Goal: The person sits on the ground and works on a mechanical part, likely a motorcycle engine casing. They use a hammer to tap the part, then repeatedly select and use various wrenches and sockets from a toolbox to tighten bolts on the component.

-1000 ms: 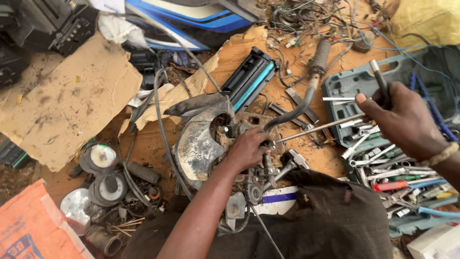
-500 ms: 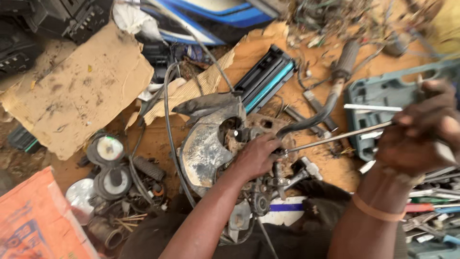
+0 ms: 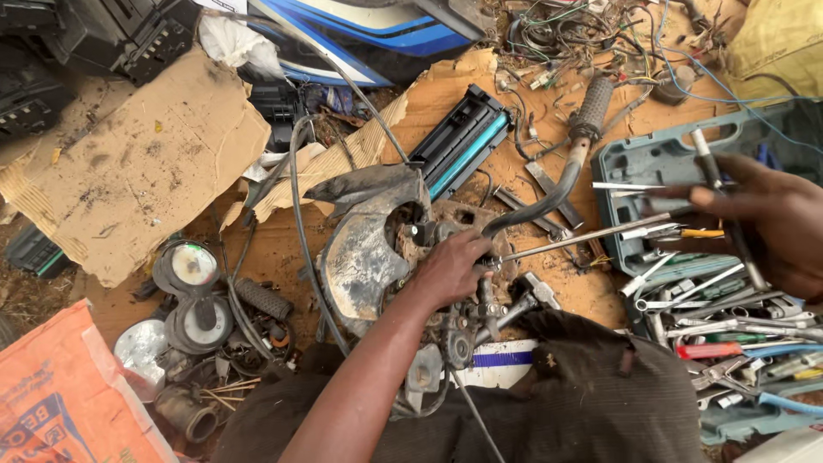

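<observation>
Handlebar assembly [image 3: 377, 249], a dirty, rust-stained piece with a curved dark cowl, lies on the cardboard sheet [image 3: 480, 103] in front of the seated person, just above their dark-trousered lap [image 3: 591, 403]. The left hand [image 3: 450, 270] is closed over the middle of it, fingers curled around the metal near the point where a long thin steel rod [image 3: 583, 238] meets the part. That rod runs out to the right toward the grey tool case [image 3: 634, 163]. The right hand [image 3: 771, 227] hangs over the open case, its fingers wrapped around a slim tool shaft [image 3: 727, 214] that stands almost upright through the fist; the motion blur makes it hard to tell what kind of tool it is. Half a second ago this hand was lower and closer in, down by the near end of the case with the wrist across the spanners; now it has drawn back to the right edge, so the loose spanners [image 3: 729, 321] and the red-handled tool [image 3: 707, 350] show again. The left hand has kept its grip in the same spot. A bent handlebar tube with a rubber grip [image 3: 591, 107] rises from the assembly toward the tangle of wires [image 3: 557, 34] above. Off to the left sit two round gauges [image 3: 193, 291] and an orange sack [image 3: 60, 403].
</observation>
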